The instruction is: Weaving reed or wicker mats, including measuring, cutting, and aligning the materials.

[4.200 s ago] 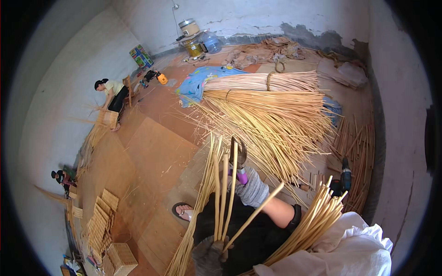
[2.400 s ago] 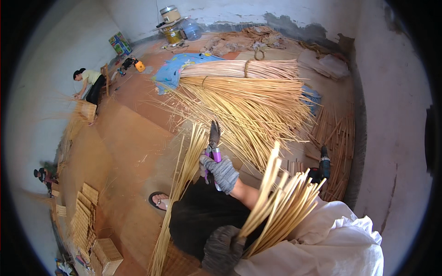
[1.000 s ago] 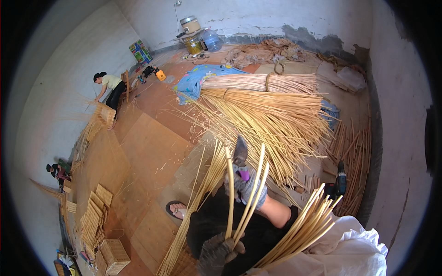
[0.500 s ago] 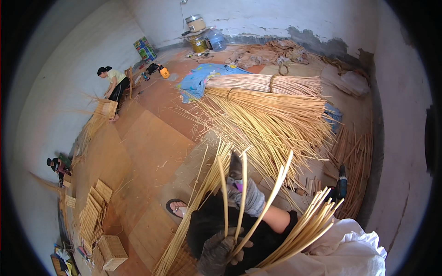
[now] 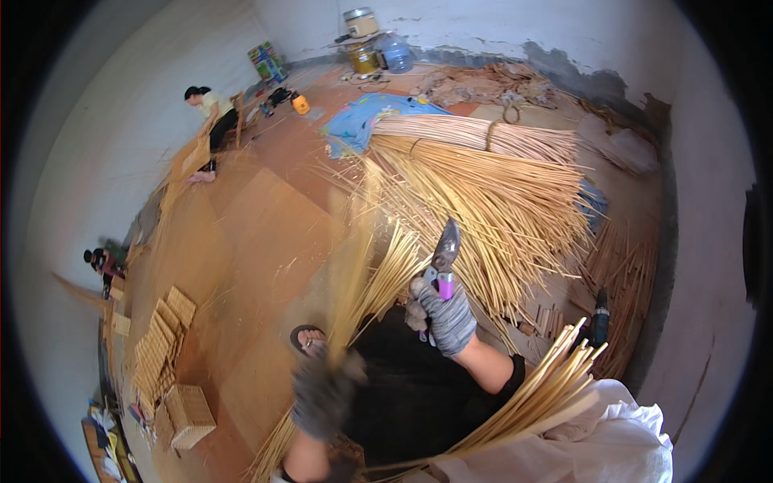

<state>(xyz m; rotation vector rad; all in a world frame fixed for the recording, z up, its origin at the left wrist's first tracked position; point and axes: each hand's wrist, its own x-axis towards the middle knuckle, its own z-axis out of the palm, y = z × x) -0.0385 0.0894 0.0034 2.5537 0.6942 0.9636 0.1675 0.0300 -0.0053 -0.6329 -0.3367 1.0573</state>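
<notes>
In its grey glove, my right hand (image 5: 451, 320) is closed round a pair of pruning shears (image 5: 446, 248) with purple on the handles, blades pointing up and away. My left hand (image 5: 324, 393), gloved too and smeared by motion, grips several wicker rods (image 5: 348, 278) that stand up from it as a blur. Under my arms lies a black cloth (image 5: 394, 386) over my lap. A bunch of pale rods (image 5: 527, 390) rests by my right side. Another bunch (image 5: 393, 270) lies past my left leg, running toward the lower left.
A large heap of rods (image 5: 483, 189), partly tied, spreads ahead on the floor. At right are a drill (image 5: 600, 314) and short sticks (image 5: 628, 266). Woven panels (image 5: 161, 334) and a basket (image 5: 192, 416) stand left. Two people (image 5: 213, 121) work farther off at the left.
My left hand has swung left with the rods, away from the right hand. My right hand has shifted slightly right, and the shears now show plainly. The view has tilted a little.
</notes>
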